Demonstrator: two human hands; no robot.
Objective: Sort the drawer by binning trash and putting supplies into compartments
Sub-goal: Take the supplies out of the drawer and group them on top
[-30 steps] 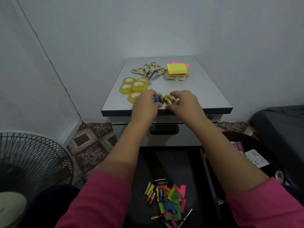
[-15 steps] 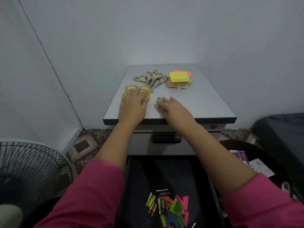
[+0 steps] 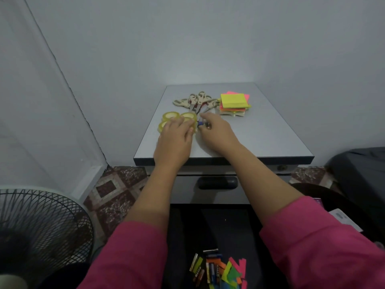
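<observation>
A person in pink sleeves is leaning over a small grey counter (image 3: 260,140), both arms reaching across it, with the sorting only partly done, judging by what is lying where. Grouped on the counter beyond the hands are the scissors (image 3: 198,102), fanned out, and just beside them on the right a stack of sticky notes (image 3: 234,104). The tape rolls (image 3: 171,118) are sitting as a cluster under and just ahead of the left hand (image 3: 177,140), which is lying flat on them with fingers spread and nearly straight, pressing or steadying, not gripping. The right hand (image 3: 218,133) is resting just beside it, fingers extended toward a few small batteries (image 3: 204,125) that are lying at its fingertips, between the two hands; whether it is touching or pinching them cannot be told, as the knuckles are hiding the contact. Below the forearms, near the person's body, the open drawer (image 3: 229,222) is still holding a loose heap of batteries (image 3: 210,268) and coloured paper scraps (image 3: 233,272), unsorted. To the right of the right arm a dark bin (image 3: 308,190) is standing with some paper in it. No compartments are showing, so much of the job looks to be waiting: the scraps to be binned, the rest of the batteries to be gathered.
</observation>
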